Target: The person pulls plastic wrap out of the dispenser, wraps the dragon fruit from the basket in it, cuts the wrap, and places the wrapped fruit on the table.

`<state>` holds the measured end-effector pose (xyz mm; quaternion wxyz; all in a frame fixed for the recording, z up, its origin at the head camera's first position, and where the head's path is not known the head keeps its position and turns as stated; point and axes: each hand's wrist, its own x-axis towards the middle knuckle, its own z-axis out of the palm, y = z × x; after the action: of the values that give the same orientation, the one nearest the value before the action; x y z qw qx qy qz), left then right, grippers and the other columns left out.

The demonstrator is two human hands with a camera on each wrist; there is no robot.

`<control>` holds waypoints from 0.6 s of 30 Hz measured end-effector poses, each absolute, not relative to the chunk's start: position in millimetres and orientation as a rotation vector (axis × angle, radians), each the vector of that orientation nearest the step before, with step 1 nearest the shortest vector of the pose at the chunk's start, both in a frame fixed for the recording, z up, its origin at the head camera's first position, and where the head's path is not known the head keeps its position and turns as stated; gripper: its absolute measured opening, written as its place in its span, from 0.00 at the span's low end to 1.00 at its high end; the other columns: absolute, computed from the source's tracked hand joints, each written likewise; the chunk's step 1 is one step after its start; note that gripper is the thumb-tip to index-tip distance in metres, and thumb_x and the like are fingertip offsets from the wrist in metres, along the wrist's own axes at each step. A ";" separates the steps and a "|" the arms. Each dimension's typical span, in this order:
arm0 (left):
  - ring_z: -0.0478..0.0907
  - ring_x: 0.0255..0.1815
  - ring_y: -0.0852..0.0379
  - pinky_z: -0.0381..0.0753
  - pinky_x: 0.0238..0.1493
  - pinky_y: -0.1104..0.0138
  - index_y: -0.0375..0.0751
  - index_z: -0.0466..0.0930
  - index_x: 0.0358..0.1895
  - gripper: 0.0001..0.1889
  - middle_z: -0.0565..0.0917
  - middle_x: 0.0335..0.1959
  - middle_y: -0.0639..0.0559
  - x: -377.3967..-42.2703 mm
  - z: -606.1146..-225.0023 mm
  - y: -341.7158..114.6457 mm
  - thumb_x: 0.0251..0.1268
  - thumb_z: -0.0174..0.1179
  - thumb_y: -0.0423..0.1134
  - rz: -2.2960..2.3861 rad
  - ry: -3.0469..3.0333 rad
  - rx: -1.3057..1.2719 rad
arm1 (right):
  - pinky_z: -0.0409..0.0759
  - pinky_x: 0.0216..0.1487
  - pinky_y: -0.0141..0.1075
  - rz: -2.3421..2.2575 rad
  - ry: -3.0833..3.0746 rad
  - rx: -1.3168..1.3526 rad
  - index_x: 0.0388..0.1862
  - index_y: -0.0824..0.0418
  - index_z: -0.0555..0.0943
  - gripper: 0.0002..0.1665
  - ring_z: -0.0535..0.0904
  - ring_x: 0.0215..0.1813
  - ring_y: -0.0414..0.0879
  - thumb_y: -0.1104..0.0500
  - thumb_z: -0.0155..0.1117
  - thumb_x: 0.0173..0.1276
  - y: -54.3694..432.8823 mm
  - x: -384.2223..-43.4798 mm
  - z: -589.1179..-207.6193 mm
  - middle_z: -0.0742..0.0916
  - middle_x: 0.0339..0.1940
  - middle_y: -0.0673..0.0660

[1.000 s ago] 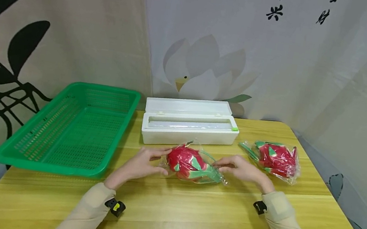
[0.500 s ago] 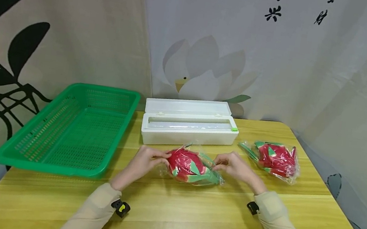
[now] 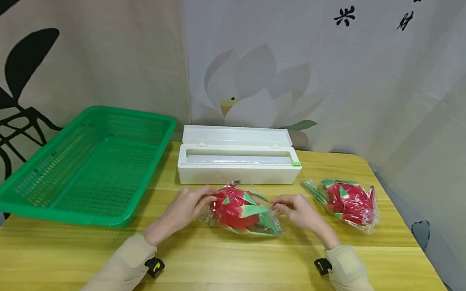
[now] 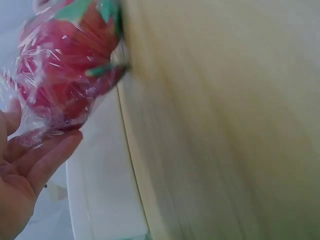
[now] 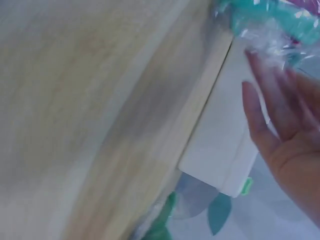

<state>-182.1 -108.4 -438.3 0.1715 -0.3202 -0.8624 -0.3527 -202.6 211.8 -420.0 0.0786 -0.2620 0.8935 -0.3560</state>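
A red dragon fruit [image 3: 236,210] with green leaf tips, wrapped in clear film, lies on its side at the middle of the wooden table. At its left end my left hand [image 3: 186,207] holds the wrap between thumb and fingers; in the left wrist view the film [image 4: 32,117] is bunched there. My right hand [image 3: 301,212] pinches the film at the fruit's green right end, close to the tabletop. In the right wrist view some fingers [image 5: 260,107] stand extended, and the fingertips at the film are partly hidden. A second film-wrapped dragon fruit [image 3: 352,202] rests to the right.
Behind the hands stands a long white cling film box [image 3: 238,171], its lid raised and a roll inside. A green plastic basket [image 3: 129,215] sits on the left of the wooden table [image 3: 214,282]. A printed curtain [image 3: 140,43] hangs along the back.
The left fingers have closed from a spread pose onto the fruit's left end. The dragon fruit has turned about its length, its green leaf now facing up more. The right hand has shifted slightly.
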 end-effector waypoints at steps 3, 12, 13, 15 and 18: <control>0.59 0.10 0.74 0.62 0.10 0.81 0.36 0.78 0.46 0.09 0.88 0.30 0.41 -180.2 -440.3 -110.1 0.64 0.57 0.31 -0.932 -2.448 -0.929 | 0.83 0.48 0.43 -1.044 2.699 -0.797 0.61 0.67 0.74 0.20 0.85 0.48 0.53 0.63 0.53 0.72 210.1 -198.4 -417.3 0.87 0.49 0.63; 0.63 0.11 0.73 0.62 0.12 0.83 0.40 0.79 0.38 0.04 0.87 0.24 0.46 -173.7 -438.1 -112.6 0.66 0.56 0.34 -0.886 -2.507 -0.953 | 0.83 0.51 0.42 -0.947 2.650 -0.928 0.67 0.64 0.69 0.31 0.84 0.51 0.54 0.53 0.61 0.67 198.7 -185.7 -411.2 0.79 0.62 0.65; 0.61 0.10 0.73 0.62 0.12 0.83 0.40 0.79 0.40 0.05 0.85 0.21 0.47 -173.0 -437.3 -113.1 0.66 0.57 0.36 -0.881 -2.530 -0.956 | 0.83 0.50 0.42 -0.944 2.651 -0.932 0.66 0.64 0.69 0.32 0.84 0.51 0.54 0.54 0.63 0.66 198.6 -185.4 -411.6 0.79 0.62 0.65; 0.61 0.11 0.71 0.65 0.14 0.81 0.40 0.79 0.46 0.12 0.86 0.24 0.46 -171.6 -435.6 -114.7 0.64 0.59 0.42 -0.879 -2.585 -0.969 | 0.84 0.50 0.41 -0.940 2.649 -0.931 0.67 0.64 0.69 0.34 0.84 0.50 0.53 0.57 0.66 0.63 199.7 -185.9 -412.9 0.78 0.62 0.65; 0.78 0.20 0.62 0.81 0.27 0.73 0.41 0.74 0.57 0.26 0.88 0.38 0.43 -169.9 -432.3 -118.7 0.56 0.66 0.47 -0.909 -2.682 -1.005 | 0.83 0.52 0.43 -0.938 2.616 -0.941 0.68 0.62 0.67 0.36 0.84 0.52 0.54 0.62 0.67 0.61 203.6 -187.7 -414.6 0.76 0.64 0.64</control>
<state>-169.9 -118.7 -432.3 0.0684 -0.3338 -0.8905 -0.3017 -187.7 203.6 -414.6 0.1035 -0.3190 0.8868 -0.3178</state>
